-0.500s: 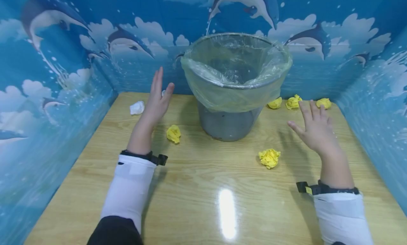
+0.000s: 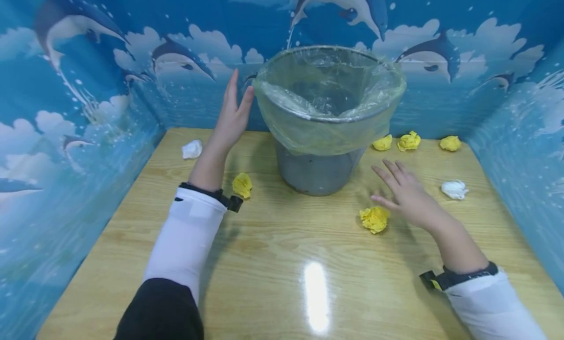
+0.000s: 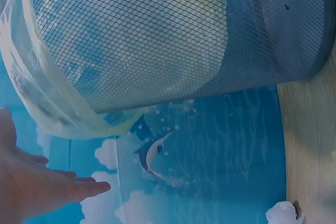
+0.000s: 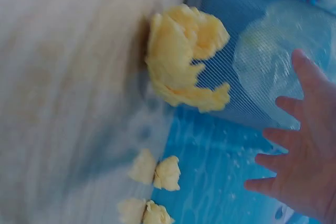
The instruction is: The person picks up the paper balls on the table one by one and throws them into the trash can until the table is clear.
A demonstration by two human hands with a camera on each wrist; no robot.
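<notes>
A grey mesh bin (image 2: 318, 176) lined with a clear plastic bag stands at the back middle of the wooden table (image 2: 273, 261). My left hand (image 2: 233, 109) is raised beside the bin's left rim, fingers straight, holding nothing. In the left wrist view the left hand (image 3: 37, 187) sits below the mesh bin (image 3: 173, 35). My right hand (image 2: 403, 193) hovers flat just right of a crumpled yellow paper ball (image 2: 374, 219), not touching it. The right wrist view shows that yellow ball (image 4: 184, 56) against the bin (image 4: 252, 40), with the spread right hand (image 4: 299, 166) apart from it.
Another yellow ball (image 2: 242, 185) lies left of the bin, by my left wrist. Three more yellow balls (image 2: 408, 141) line the back right edge. White paper balls lie at the back left (image 2: 192, 149) and to the right (image 2: 454, 189). Blue dolphin-print walls close in three sides.
My left hand has risen and moved right, up to the bin's rim. My right hand has dropped left toward the near yellow ball, uncovering a white ball on the right.
</notes>
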